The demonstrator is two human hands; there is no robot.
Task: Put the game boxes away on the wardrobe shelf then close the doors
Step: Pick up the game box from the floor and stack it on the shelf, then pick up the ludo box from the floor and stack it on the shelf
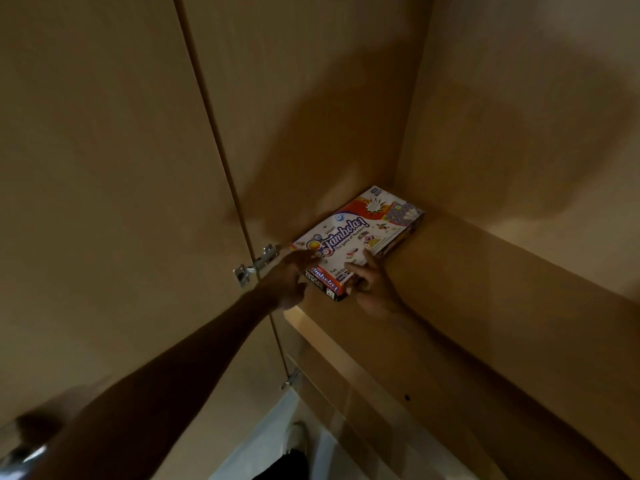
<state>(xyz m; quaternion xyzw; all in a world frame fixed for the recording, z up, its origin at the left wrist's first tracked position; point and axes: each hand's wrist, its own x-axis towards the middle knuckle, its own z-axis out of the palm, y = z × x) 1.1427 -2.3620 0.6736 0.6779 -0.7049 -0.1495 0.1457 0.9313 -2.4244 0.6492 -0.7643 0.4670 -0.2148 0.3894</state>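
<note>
Head view shows my left hand [294, 271] and right hand [369, 280] on the near end of the game boxes [356, 237], fingers spread flat rather than clamped, the stack lying on the wardrobe shelf [485, 289] against the left wall. I judge I'm seating it; next I let go and swing the door [104, 202] shut. Bare shelf lies open rightward, and the near corner sits close to the front edge.
</note>
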